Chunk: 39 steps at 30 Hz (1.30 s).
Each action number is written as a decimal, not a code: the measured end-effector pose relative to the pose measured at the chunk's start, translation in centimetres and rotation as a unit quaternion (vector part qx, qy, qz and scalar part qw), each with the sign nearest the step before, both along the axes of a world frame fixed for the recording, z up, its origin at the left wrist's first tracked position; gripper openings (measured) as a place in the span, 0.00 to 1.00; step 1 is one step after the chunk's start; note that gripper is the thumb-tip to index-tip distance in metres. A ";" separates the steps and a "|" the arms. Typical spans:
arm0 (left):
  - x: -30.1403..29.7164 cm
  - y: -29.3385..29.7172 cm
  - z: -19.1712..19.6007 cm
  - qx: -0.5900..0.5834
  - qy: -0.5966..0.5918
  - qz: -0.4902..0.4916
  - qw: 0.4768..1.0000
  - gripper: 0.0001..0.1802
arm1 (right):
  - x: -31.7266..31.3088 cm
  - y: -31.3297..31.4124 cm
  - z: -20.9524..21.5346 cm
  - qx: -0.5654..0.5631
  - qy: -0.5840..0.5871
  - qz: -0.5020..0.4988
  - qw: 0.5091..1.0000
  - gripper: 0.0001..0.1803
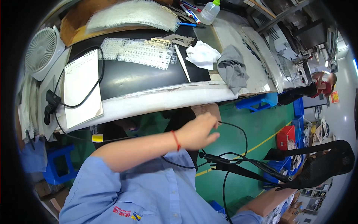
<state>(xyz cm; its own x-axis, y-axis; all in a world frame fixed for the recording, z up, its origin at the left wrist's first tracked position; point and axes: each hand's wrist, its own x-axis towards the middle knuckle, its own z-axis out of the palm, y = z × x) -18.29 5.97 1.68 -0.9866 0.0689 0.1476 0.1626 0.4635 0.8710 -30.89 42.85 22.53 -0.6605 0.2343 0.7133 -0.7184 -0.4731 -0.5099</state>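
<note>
My left hand (198,131), with a red cord at the wrist, reaches across in front of my body, below the table's front edge. Its thumb stands apart from the partly bent fingers, and nothing shows in it. My right forearm rises at the lower right and ends behind a black padded strap piece (320,168), which hides the hand. The piece is held off the floor, with a narrower black strap (238,170) running from it toward my waist. Black cables (238,155) loop between my left hand and the strap.
On the table (160,93) lie translucent keyboard-like sheets (140,52), a notepad (82,87), a white cloth (203,55), a grey cloth (232,67), and a squeeze bottle (210,13). A white fan (41,50) stands left. Blue stools (59,166) and bins (286,138) sit around; another person (320,84) is at far right.
</note>
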 end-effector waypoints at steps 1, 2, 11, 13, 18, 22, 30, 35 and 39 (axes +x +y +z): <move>1.7 0.6 1.0 -0.002 0.025 -0.002 1.000 0.20 | -0.1 0.2 0.1 -0.002 0.003 -0.021 1.000 0.24; 3.2 1.3 1.2 -0.029 0.046 -0.053 0.997 0.22 | -0.1 0.3 0.1 -0.001 0.006 -0.039 0.999 0.24; 4.2 -1.0 -1.6 -0.020 -0.199 -0.222 0.954 0.24 | 0.1 1.4 0.1 0.015 0.017 -0.159 0.987 0.25; 4.1 -3.3 -1.5 0.101 -0.182 -0.172 0.963 0.23 | 0.2 1.7 -0.3 0.014 0.017 -0.172 0.985 0.25; 4.3 -5.8 0.6 0.001 -0.208 -0.171 0.963 0.26 | 0.2 1.9 -0.3 0.023 0.014 -0.206 0.978 0.25; 4.5 -8.8 2.2 0.029 -0.170 -0.236 0.956 0.25 | 0.1 2.0 -0.4 0.026 0.012 -0.229 0.973 0.25; 7.2 -10.2 4.2 0.019 0.046 -0.045 0.998 0.09 | -0.7 2.4 -0.9 0.035 0.001 -0.271 0.962 0.26; 8.7 -9.7 4.6 0.201 0.016 0.038 0.979 0.04 | -0.9 2.1 -1.4 0.046 -0.005 -0.285 0.957 0.26; 9.2 -8.7 5.5 0.244 -0.016 -0.015 0.970 0.06 | -1.0 1.7 -2.0 0.054 -0.011 -0.288 0.956 0.27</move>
